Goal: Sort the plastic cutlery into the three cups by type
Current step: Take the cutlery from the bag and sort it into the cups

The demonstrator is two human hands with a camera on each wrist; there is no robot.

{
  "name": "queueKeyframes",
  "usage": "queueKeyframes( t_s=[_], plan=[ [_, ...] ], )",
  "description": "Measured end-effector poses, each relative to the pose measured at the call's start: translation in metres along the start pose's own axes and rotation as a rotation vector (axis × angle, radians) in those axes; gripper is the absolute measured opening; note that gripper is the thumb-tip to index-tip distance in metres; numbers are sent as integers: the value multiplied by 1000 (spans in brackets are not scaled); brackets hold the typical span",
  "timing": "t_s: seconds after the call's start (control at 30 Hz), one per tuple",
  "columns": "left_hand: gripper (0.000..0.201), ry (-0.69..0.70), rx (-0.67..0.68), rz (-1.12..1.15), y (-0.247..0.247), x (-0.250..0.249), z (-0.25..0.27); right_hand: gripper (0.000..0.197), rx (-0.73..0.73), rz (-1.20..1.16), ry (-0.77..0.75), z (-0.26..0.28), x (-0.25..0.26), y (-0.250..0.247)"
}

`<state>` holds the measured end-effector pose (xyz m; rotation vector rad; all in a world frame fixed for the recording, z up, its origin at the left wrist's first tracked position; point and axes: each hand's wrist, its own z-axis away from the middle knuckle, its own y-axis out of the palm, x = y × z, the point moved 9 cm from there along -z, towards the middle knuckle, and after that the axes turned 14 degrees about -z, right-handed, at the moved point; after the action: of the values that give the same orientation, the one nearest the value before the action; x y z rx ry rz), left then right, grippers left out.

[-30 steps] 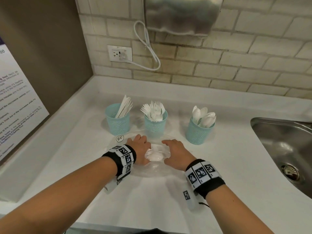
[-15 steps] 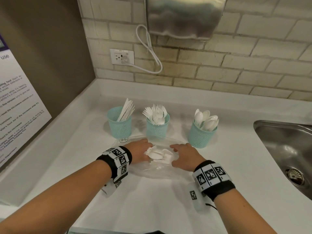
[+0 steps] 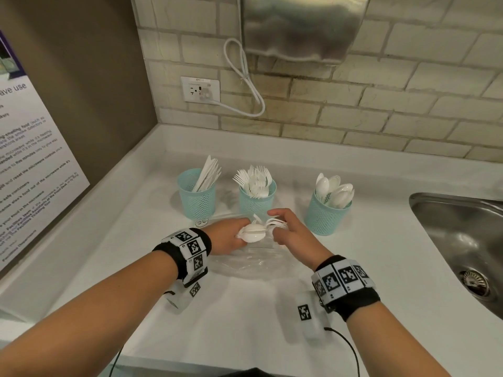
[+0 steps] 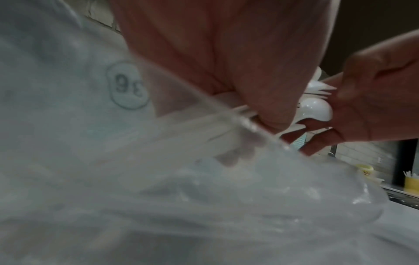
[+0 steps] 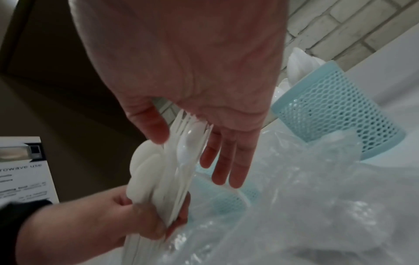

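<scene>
Item: mixed bundle of white plastic cutlery (image 3: 255,232), spoons and forks together, held above the clear plastic bag (image 3: 245,263) on the white counter (image 3: 245,322). Your left hand (image 3: 227,236) grips the bundle at the handle ends, fingers curled round it; your right hand (image 3: 290,232) sits at the head end, thumb and fingers mostly straight and touching the fork tines and spoon bowls, not closed on any single piece. Destinations: three teal mesh cups behind the bag, namely the knife cup (image 3: 196,198) at left, the fork cup (image 3: 257,200) in the middle, and the spoon cup (image 3: 325,213) at right, each already well stocked. Handling notes, as a judgement: pieces are very light, smooth and likely slippery against each other; thin handles flex and could snap if bent; fork tines catch on neighbours. Pinch one piece by its neck or handle, draw it out lengthwise, and keep your left grip firm so the rest do not fan out or drop. The bag is soft and crinkly and gives no support. Also present: a steel sink (image 3: 462,240) at right.
</scene>
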<state>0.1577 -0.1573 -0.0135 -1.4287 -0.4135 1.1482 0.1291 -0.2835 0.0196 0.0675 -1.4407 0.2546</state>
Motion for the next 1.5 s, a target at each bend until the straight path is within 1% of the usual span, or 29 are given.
queueKeyframes(
  t_s=[0.1,0.17,0.27,0.33,0.4,0.47,0.53,0.57,0.7,0.77,0.87,0.93,1.0,1.07,1.13,1.23,1.27,1.33,1.4,1.43,1.5],
  plan=[
    [16,-16,-21,13,1,-3,2,25,0,-4,-15,-2,4,3],
    [21,-16,-71,34,-3,-6,3,21,-18,13,-52,-6,5,6],
    [30,-31,-204,113,-14,-6,8,18,-91,17,-200,-7,26,10],
    [33,-33,-296,213,-22,-5,12,20,-117,10,-309,-5,50,14],
    [34,-36,-419,341,-37,-5,19,23,-112,2,-416,-1,81,22],
    [32,-66,-557,501,-54,-1,26,17,-109,-9,-518,1,107,31],
    [26,-80,-635,654,-64,2,33,16,-86,34,-575,-3,122,45],
    [27,-78,-648,690,-65,5,34,17,-57,59,-568,-7,123,54],
    [31,-99,-634,768,-53,22,41,17,86,99,-395,-28,93,86],
    [35,-136,-608,799,-45,32,41,22,119,106,-308,-34,75,93],
    [35,-159,-546,739,-38,37,38,32,123,33,-210,-34,61,94],
    [37,-179,-497,729,-31,42,34,34,75,-1,-221,-34,61,88],
    [36,-217,-456,741,-24,47,31,30,31,-4,-272,-33,65,83],
    [34,-239,-415,711,-18,50,29,27,21,-24,-307,-34,66,81],
    [33,-243,-363,651,-13,50,27,25,20,-43,-280,-35,61,79],
    [33,-244,-314,594,-10,51,24,39,7,-86,-164,-41,45,76],
    [33,-241,-311,583,-9,51,22,44,7,-127,-123,-42,40,76],
    [24,-223,-300,581,-10,48,21,48,15,-212,-65,-43,34,78],
    [13,-194,-309,597,-11,45,20,49,16,-267,-52,-43,37,80],
    [11,-187,-334,609,-14,45,21,51,16,-300,-53,-42,40,80],
    [16,-192,-401,630,-21,49,24,52,33,-379,-63,-43,48,80]
  ],
)
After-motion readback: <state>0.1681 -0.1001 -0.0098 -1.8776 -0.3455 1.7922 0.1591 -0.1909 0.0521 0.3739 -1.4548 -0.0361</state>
